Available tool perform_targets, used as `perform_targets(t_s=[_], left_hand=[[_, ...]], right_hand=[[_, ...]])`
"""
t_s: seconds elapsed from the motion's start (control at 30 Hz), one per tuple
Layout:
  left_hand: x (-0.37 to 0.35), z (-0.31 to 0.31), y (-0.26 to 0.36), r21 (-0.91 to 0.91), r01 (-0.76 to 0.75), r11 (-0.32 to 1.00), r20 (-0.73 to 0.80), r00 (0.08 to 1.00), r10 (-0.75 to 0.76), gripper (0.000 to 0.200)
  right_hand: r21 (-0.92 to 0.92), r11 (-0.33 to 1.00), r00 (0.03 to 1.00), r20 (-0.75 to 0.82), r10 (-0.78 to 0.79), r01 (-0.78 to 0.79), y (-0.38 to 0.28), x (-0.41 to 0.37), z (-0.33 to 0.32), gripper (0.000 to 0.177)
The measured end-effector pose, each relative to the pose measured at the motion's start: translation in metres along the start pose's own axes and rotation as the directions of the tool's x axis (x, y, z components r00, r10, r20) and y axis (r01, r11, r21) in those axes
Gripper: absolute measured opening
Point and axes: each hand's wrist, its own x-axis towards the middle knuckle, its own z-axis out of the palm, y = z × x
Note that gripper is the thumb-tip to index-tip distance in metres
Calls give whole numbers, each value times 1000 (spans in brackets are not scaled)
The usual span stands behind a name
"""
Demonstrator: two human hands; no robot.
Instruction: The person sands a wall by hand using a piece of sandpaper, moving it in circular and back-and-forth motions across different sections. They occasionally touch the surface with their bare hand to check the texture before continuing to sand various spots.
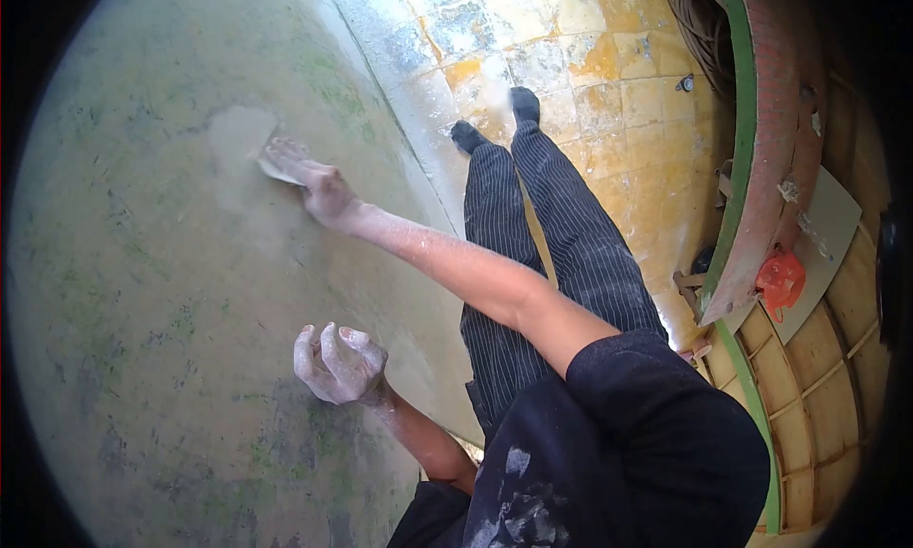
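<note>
The pale sheet of abrasive paper (274, 170) lies flat on the large curved grey-green surface (143, 291), pinned under your right hand (323, 191), fingers extended over it. Below that grip, your left hand (338, 362) is dust-coated, fingers loosely curled, holding nothing.

Pad (276, 170) under right hand (319, 191) is mostly covered by the fingers, only an edge shows past the grip, type unreadable. Left hand (338, 362), below the grip: palm hidden, contact with curved surface (143, 310) unclear.
</note>
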Motion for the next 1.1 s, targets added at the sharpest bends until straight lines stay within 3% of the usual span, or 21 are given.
perform_targets(t_s=[0.1,0.13,0.2,0.23,0.3,0.33,0.4,0.47,0.57,0.67,0.77,0.83,0.87,0.93,0.97,1.03,1.1], left_hand=[[0,0,-3,-12,-8,1000,7,1000,8,12],[0,1,-2,-11,-10,1000,16,1000,10,12],[0,3,-1,-16,1,1000,17,1000,0,12],[0,2,-2,-24,12,1000,25,1000,-12,11],[-1,0,-2,-39,22,999,34,999,-21,11],[0,0,-2,-64,37,997,33,999,-35,10],[1,-4,1,-56,53,997,59,997,-50,11],[-2,-7,-1,-61,68,996,120,991,-60,10],[6,-7,1,-146,96,985,88,993,-83,11],[11,-19,3,-230,190,954,167,974,-153,18],[12,-29,6,-308,290,906,240,945,-221,25],[18,-35,7,-391,360,847,285,923,-260,26],[19,-39,7,-399,358,844,285,924,-257,28],[19,-47,7,-409,362,837,289,922,-258,29],[21,-47,8,-433,378,818,304,916,-262,29],[22,-48,11,-441,381,813,288,917,-274,30],[25,-49,11,-442,395,805,313,909,-274,29]], right_hand=[[-86,996,1000,3,16,-16,-4,1,7,55],[41,997,989,130,66,-72,-21,4,9,57],[182,956,973,-7,-230,228,-64,12,25,75],[190,955,973,-12,-228,226,-64,13,26,75],[156,933,937,79,-340,325,-68,18,24,59],[262,953,975,114,-188,153,-45,12,22,56],[130,985,994,-26,-107,110,-1,15,16,54],[13,982,978,-86,189,-189,10,13,4,51],[-103,992,997,30,77,-73,-16,16,6,59],[27,996,994,59,-87,85,-80,23,10,61],[94,987,989,59,-139,133,-42,19,23,63],[-96,992,997,7,83,-82,6,10,20,64],[-81,994,997,11,74,-73,2,12,17,64],[-111,919,925,-71,372,-378,-18,20,10,60],[-109,922,928,-76,365,-371,-29,22,14,60],[-39,999,999,-41,-19,17,-63,27,21,54],[-51,998,998,-45,-45,43,-65,41,19,56]])
